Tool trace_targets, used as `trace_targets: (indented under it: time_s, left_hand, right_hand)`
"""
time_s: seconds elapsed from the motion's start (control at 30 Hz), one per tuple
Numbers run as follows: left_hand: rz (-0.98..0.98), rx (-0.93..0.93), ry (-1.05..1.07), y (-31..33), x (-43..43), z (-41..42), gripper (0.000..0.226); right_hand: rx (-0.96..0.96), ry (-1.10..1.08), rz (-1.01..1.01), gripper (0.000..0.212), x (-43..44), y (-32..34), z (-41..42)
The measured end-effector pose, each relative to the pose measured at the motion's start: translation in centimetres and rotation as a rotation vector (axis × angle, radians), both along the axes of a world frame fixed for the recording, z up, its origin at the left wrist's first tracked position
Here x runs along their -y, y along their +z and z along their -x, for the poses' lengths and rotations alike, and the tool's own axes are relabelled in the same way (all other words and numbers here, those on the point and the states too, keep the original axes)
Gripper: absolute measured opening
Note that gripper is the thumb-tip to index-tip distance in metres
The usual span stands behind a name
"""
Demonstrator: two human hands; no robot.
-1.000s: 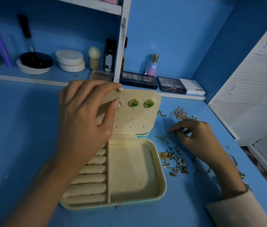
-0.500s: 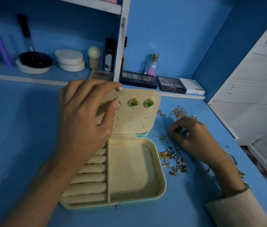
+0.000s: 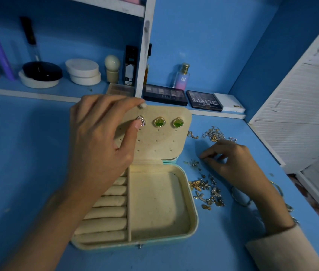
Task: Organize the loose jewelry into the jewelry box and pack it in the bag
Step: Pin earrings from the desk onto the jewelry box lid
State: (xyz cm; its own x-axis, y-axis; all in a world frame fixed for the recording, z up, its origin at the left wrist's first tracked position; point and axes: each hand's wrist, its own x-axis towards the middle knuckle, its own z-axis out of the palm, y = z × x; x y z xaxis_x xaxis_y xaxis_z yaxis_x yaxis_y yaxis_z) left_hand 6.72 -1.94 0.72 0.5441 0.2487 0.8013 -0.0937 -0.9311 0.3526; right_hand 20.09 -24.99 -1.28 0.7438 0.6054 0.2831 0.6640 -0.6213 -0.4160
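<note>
An open cream-lined jewelry box point(image 3: 193, 216) lies on the blue desk, its lid point(image 3: 166, 141) standing up with rows of small holes. Two green square earrings point(image 3: 159, 122) point(image 3: 178, 122) are pinned in the top row. My left hand point(image 3: 100, 145) reaches over the lid, its thumb pressing a teardrop stone earring point(image 3: 142, 120) against the lid while the index finger curls over the lid's top edge. My right hand point(image 3: 231, 163) rests on the desk right of the box, fingertips pinching at a small piece among loose jewelry point(image 3: 207, 190). No bag is visible.
More tangled chains point(image 3: 214, 133) lie behind my right hand and bangles point(image 3: 240, 198) under my wrist. Eyeshadow palettes point(image 3: 164, 94), a perfume bottle point(image 3: 182, 77) and cosmetic jars point(image 3: 84, 71) line the back shelf. A white louvred door point(image 3: 301, 94) stands at the right.
My right hand has slid slightly towards me and leftward among the loose pieces. My left hand stays on the teardrop earring at the lid.
</note>
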Motion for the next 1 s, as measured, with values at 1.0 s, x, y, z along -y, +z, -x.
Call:
trace_targets:
  time_s: [1.0]
  left_hand:
    - [0.007,0.000,-0.001,0.04,0.03,0.05,0.028]
  right_hand:
    - [-0.007,0.001,0.013,0.009,-0.46,-0.50,-0.20]
